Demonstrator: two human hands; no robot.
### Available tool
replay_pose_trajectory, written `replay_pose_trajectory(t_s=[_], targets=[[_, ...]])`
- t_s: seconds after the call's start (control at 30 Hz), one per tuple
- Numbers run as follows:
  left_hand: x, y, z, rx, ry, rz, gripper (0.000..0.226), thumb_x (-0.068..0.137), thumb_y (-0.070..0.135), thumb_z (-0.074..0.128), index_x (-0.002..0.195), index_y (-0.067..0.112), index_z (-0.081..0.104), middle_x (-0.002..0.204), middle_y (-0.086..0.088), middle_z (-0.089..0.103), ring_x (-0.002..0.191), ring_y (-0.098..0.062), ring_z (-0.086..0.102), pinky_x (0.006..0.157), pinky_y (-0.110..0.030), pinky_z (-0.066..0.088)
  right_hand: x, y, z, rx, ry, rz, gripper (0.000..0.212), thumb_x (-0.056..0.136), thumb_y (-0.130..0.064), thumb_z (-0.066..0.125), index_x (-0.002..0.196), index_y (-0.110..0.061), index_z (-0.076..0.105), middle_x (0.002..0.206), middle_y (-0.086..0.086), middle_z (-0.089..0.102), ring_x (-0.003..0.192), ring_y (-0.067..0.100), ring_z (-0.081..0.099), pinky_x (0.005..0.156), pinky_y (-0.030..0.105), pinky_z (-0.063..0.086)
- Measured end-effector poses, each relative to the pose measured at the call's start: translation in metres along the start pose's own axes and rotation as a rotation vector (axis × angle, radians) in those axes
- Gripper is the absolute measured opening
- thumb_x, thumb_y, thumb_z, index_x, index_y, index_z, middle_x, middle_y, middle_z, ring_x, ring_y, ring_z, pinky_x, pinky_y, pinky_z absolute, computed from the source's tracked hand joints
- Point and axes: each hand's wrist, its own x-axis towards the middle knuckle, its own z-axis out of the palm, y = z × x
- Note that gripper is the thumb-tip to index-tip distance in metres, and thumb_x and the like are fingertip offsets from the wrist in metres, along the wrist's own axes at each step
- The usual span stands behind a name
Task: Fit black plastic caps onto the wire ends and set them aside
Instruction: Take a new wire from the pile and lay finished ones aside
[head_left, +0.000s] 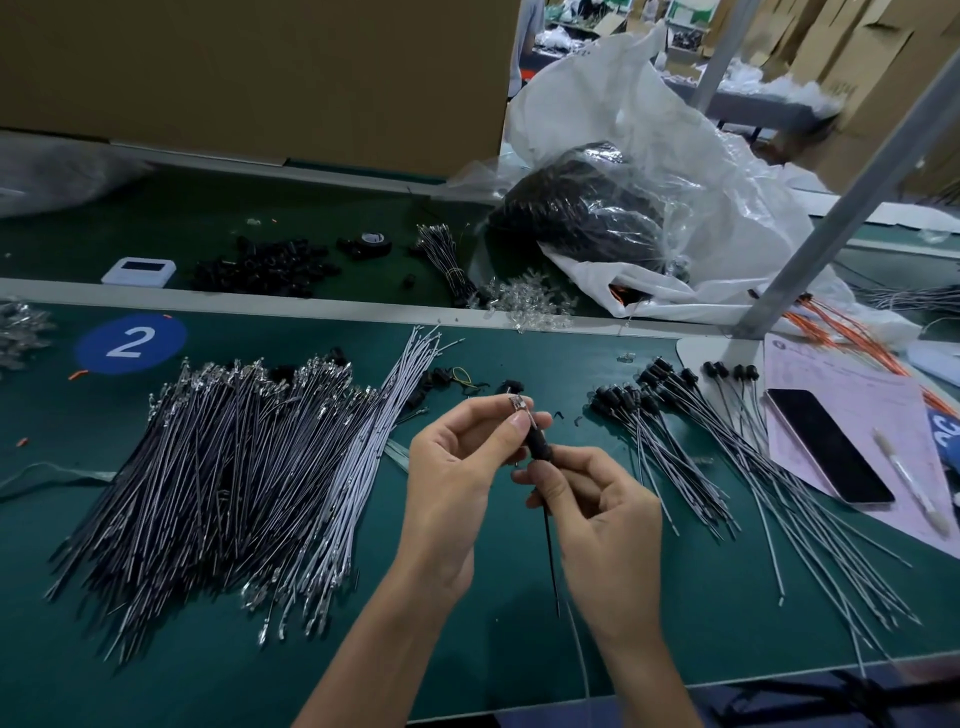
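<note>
Hands meet above the near middle of the dark green worktop (467, 649). The left hand (457, 467) pinches the clear-tipped upper end of a thin black wire (550, 561) between thumb and fingertips. The right hand (597, 514) pinches the lower end of a small black plastic cap (537, 447), which sits on that wire between the two grips, and the wire's tail hangs toward the near edge. Left of the hands lies a broad heap of uncapped black and grey wires (223, 483) with glinting clear tips. To the right is a fanned spread of capped grey wires (727, 457), their black caps pointing away. Further right, a pale pink printed paper sheet (857, 405) carries a dark-screened smartphone (826, 447) and a white pen (909, 478); the sheet's print is too small to read. Beyond the heap, a round blue sticker (130, 343) bears a white "2". Past a pale strip crossing the worktop sit a small white flat device (139, 271), a pile of loose black caps (265, 267), a roll of black tape (371, 241), a scatter of clear plastic bits (530, 301) and a crumpled clear plastic bag (701, 171) holding a black mass. Orange wires (852, 332) spill beside a slanting grey metal post (841, 208). A brown cardboard box (249, 73) stands at the back.
</note>
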Motion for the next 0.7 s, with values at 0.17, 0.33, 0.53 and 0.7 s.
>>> replay_pose_trajectory(t_s=[0.17,0.33,0.53,0.7], targets=[[0.0004,0.0012,0.0002,-0.009,0.023,0.044,0.020,0.072,0.030,0.081,0.085,0.016,0.076,0.093,-0.012,0.075,0.086,-0.022,0.067,0.085,-0.038,0.052,0.0004,-0.0005,0.0011,-0.011,0.012,-0.010,0.013,0.087,-0.007,0.069,0.085,-0.020,0.069,0.074,-0.010,0.074,0.062,0.011,0.069,0.064,0.019,0.054],[0.0034,0.0010,0.0004,-0.066,0.085,0.043,0.027,0.060,0.035,0.080,0.079,0.017,0.078,0.088,-0.010,0.076,0.082,-0.020,0.067,0.081,-0.034,0.051,0.0012,-0.0006,0.0042,0.036,0.014,0.039,0.007,0.086,-0.009,0.070,0.082,-0.015,0.069,0.072,-0.005,0.074,0.061,0.015,0.070,0.065,0.027,0.057],[0.0063,0.0003,-0.0019,-0.075,0.081,0.040,0.025,0.064,0.034,0.077,0.082,0.018,0.080,0.090,-0.011,0.076,0.082,-0.022,0.068,0.080,-0.035,0.052,0.0039,0.0014,0.0092,0.052,0.014,0.056,0.008,0.084,-0.007,0.072,0.079,-0.012,0.069,0.071,-0.002,0.074,0.063,0.015,0.071,0.064,0.026,0.057],[0.0087,0.0012,-0.0054,-0.052,0.059,0.068,0.017,0.073,0.028,0.071,0.084,0.019,0.080,0.090,-0.010,0.076,0.079,-0.020,0.070,0.075,-0.027,0.057,0.0045,0.0024,0.0091,0.041,0.000,0.051,0.009,0.080,-0.008,0.076,0.079,-0.016,0.072,0.071,-0.002,0.074,0.065,0.015,0.071,0.065,0.025,0.056]])
